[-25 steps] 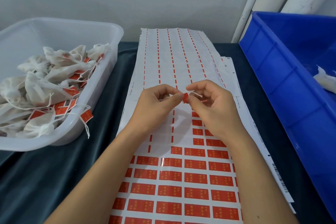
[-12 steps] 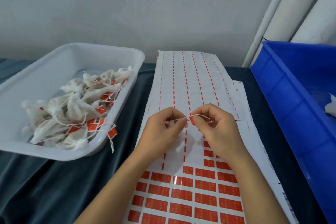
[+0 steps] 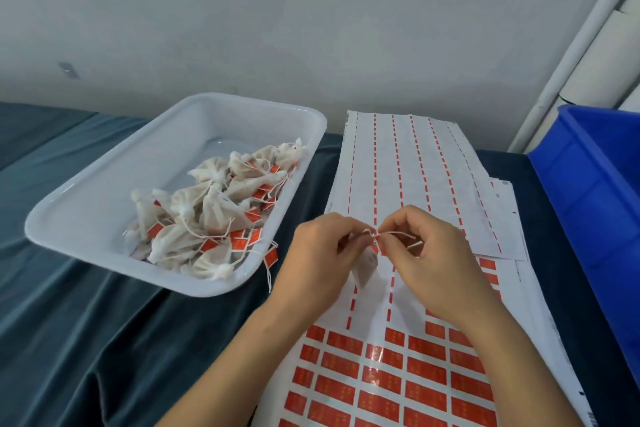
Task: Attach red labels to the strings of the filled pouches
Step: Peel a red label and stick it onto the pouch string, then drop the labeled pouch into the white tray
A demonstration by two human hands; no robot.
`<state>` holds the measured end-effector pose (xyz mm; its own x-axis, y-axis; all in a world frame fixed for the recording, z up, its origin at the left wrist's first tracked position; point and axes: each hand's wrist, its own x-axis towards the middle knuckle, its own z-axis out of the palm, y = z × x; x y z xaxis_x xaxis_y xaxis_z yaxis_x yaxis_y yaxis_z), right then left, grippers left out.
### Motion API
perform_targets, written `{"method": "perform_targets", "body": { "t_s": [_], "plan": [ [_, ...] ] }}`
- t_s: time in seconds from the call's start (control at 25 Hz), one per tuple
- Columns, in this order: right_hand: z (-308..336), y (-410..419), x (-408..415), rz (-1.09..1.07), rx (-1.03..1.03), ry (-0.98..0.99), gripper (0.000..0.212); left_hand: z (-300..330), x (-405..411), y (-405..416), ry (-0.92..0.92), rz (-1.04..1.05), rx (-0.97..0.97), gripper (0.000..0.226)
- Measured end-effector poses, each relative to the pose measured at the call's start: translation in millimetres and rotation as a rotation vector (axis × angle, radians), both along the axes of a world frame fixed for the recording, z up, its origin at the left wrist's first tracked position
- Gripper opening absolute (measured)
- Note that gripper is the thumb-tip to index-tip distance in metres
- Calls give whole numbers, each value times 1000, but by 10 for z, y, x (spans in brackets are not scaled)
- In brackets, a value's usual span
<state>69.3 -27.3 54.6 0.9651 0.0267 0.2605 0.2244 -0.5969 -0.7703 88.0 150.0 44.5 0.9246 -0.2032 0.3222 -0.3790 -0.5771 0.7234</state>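
Head view looks down on a long label sheet (image 3: pixel 408 184) lying on a dark blue cloth (image 3: pixel 86 340), and everything else is placed from that sheet. Above its middle, the left hand (image 3: pixel 322 260) and the right hand (image 3: pixel 433 260) meet fingertip to fingertip. Both hands have their fingers curled, thumb against forefinger, pinching a thin white string (image 3: pixel 394 235) at the point where the two hands touch. Loose ends of the string loop out past the right hand's fingers. A small white pouch (image 3: pixel 363 269) hangs below the left hand's fingers, just over the sheet. A bit of red shows at the pinch point, but it is too small to tell whether it is a label on the string or print on the sheet beneath.

The far half of the sheet is peeled, with only thin red dashes left; the near half, under the forearms, carries rows of red labels (image 3: pixel 381 378). Left of the sheet sits a white tray (image 3: pixel 104 191) holding a heap of filled pouches (image 3: pixel 214 211) with red tags on their strings, some tags hanging over the rim nearest the sheet. Right of the sheet stands a blue bin (image 3: pixel 595 204).
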Motion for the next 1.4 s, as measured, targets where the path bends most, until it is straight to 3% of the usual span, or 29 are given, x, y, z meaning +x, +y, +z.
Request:
{"method": "perform_targets", "body": {
  "t_s": [0.4, 0.64, 0.96, 1.12, 1.4],
  "plan": [
    [496, 1096, 323, 302, 318, -83, 6, 595, -71, 896, -313, 278, 23, 20],
    [379, 1546, 402, 323, 157, -53, 4, 572, -58, 1255, -101, 367, 162, 26],
    [379, 1405, 410, 337, 116, 9, 15, 729, -16, 1202, -41, 288, 345, 20],
    [362, 1348, 408, 271, 43, -67, 16, 765, -45, 1146, -124, 309, 476, 29],
    [310, 1055, 373, 209, -90, -117, 23, 830, -20, 999, -53, 238, 674, 38]
  ]
}}
